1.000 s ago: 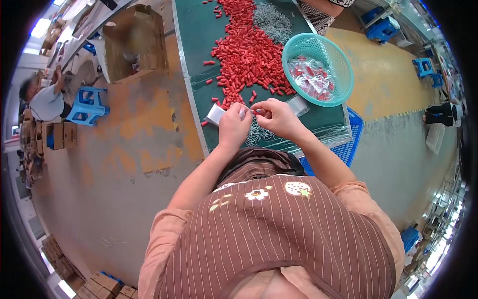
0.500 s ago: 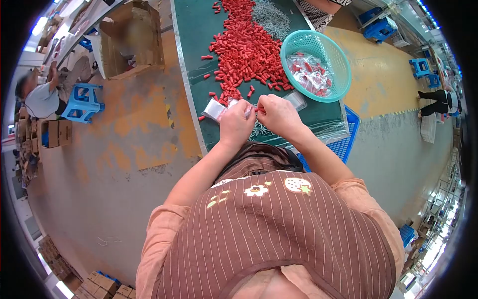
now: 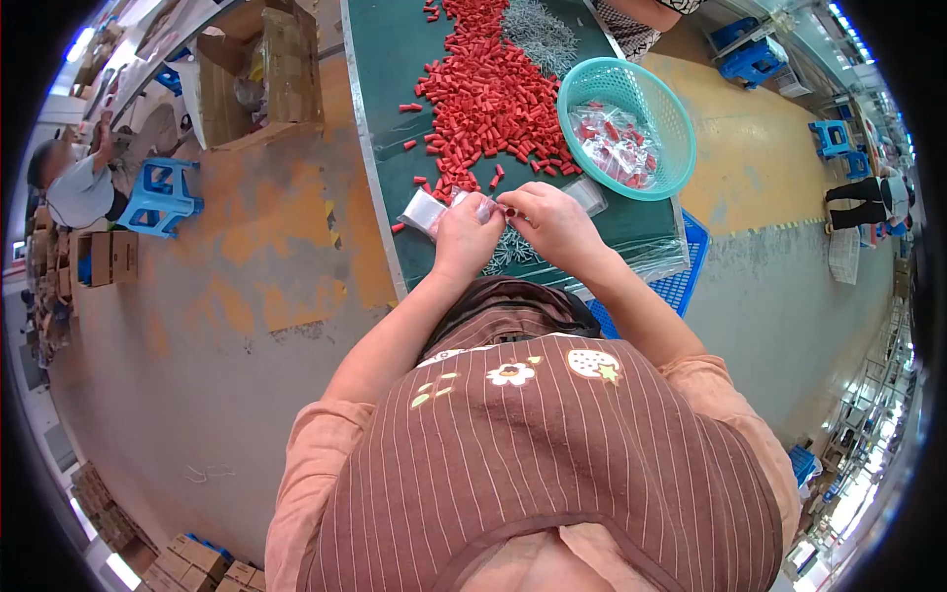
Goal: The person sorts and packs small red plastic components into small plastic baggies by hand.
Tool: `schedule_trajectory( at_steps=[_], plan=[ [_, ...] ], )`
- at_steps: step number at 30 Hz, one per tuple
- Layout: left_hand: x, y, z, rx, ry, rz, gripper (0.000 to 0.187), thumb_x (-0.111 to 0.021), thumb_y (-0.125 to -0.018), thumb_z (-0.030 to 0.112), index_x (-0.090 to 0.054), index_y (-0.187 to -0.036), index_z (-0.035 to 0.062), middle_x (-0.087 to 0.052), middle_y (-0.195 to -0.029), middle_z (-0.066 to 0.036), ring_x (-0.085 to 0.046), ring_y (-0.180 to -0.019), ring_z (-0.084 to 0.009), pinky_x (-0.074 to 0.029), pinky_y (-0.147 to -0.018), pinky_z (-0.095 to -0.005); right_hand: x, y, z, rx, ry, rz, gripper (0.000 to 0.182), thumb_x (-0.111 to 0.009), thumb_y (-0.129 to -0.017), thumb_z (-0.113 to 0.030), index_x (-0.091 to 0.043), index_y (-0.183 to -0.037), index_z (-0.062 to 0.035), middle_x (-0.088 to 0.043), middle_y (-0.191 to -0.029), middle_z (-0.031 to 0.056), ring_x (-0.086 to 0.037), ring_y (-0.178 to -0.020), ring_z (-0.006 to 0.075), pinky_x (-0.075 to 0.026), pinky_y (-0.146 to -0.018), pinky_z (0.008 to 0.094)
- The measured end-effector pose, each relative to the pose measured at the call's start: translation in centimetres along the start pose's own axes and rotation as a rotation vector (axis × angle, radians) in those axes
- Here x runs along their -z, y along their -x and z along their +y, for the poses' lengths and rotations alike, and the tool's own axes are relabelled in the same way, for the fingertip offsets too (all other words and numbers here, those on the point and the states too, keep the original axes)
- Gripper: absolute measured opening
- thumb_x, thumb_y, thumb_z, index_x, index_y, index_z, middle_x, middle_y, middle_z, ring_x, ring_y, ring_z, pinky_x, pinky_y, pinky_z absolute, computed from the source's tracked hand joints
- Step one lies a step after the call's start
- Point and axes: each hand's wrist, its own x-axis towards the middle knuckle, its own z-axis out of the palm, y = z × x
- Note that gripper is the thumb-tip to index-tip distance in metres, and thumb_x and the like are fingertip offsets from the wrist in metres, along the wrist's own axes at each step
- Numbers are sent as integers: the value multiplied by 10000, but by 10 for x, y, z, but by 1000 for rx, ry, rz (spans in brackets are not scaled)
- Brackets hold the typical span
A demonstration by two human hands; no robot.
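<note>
Over the near end of the green table, my left hand (image 3: 468,237) is closed, its fingers pinched on what looks like a small clear plastic bag, partly hidden by the fingers. Close beside it, my right hand (image 3: 554,229) is also closed, thumb and fingertips on a red plastic plug (image 3: 510,211) at the bag's edge. A stack of small clear bags (image 3: 422,212) lies left of my left hand. Grey screws (image 3: 510,252) are scattered under and between my hands. A big pile of red plugs (image 3: 493,104) spreads just beyond them.
A turquoise basket (image 3: 679,118) with filled clear bags (image 3: 617,148) stands at the table's right edge. More grey screws (image 3: 541,39) lie at the far side. A blue crate (image 3: 691,261) sits below the right edge. One person sits far left near a blue stool (image 3: 163,197).
My hands have shifted slightly and the fingertips have parted a little, showing the red plug's end between them. More of the screws below now shows.
</note>
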Motion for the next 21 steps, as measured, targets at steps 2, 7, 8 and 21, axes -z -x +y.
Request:
schedule_trajectory(
  at_steps=[2,7,8,21],
  plan=[
    [5,0,3,50,-12,-36,205,-666,-809,223,-647,-865,27,-649,-744,-95,-604,-689,-165,-478,-650,-326,5,1,-3,-59,-41,6,130,-628,-789,-87,-676,-906,-58,-622,-956,127,-603,-908,318,-489,-794,413],
    [3,0,1,66,103,-96,212,-664,-829,227,-648,-861,18,-646,-748,-51,-572,-695,-103,-464,-636,-281,5,6,5,105,121,-54,120,-675,-771,-74,-666,-885,-39,-614,-1004,108,-583,-975,299,-483,-832,385],
    [3,0,-1,63,144,-114,205,-659,-838,221,-651,-866,19,-650,-756,-44,-572,-700,-96,-461,-639,-270,3,8,6,99,147,-86,122,-678,-771,-76,-668,-887,-41,-612,-1004,109,-574,-993,302,-479,-844,384],
    [10,6,7,81,330,-291,88,-656,-845,119,-671,-849,33,-654,-791,-1,-554,-711,-65,-429,-648,-219,7,18,31,-418,-974,-10,115,-639,-862,-2,-642,-976,1,-639,-916,17,-586,-847,84,-483,-777,228]
  ],
)
